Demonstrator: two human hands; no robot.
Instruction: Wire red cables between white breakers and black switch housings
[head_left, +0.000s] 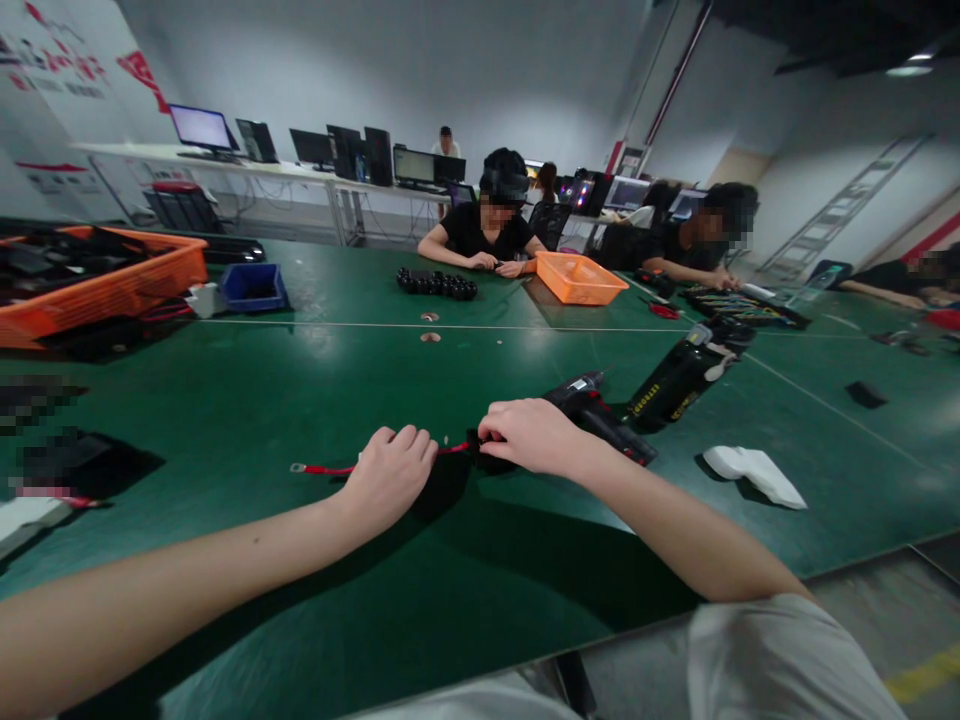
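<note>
The left hand (394, 475) has its fingers curled over a red cable (328, 470), pinching it along its middle, while the right hand (517, 432) grasps a small black piece (486, 458) at the cable's right end; the fingers cover much of that piece, so its shape is hard to make out. The cable is thin, bright red and nearly straight, running sideways in front of the person, with a silvery ring terminal (298, 468) on its free left end. Both hands are over the green tabletop (337, 385), and whether the cable touches the surface is unclear. Just beyond the right hand lies a black-and-red power drill (600, 410), and beside it a black bottle (671, 385) with yellow lettering. A crumpled white item (756, 475) lies farther right. Across the table, a co-worker in a black shirt (491, 232) sits near an orange basket (581, 278); a blue bin (253, 288) stands at the far left, near a loaded orange crate (176, 272).
</note>
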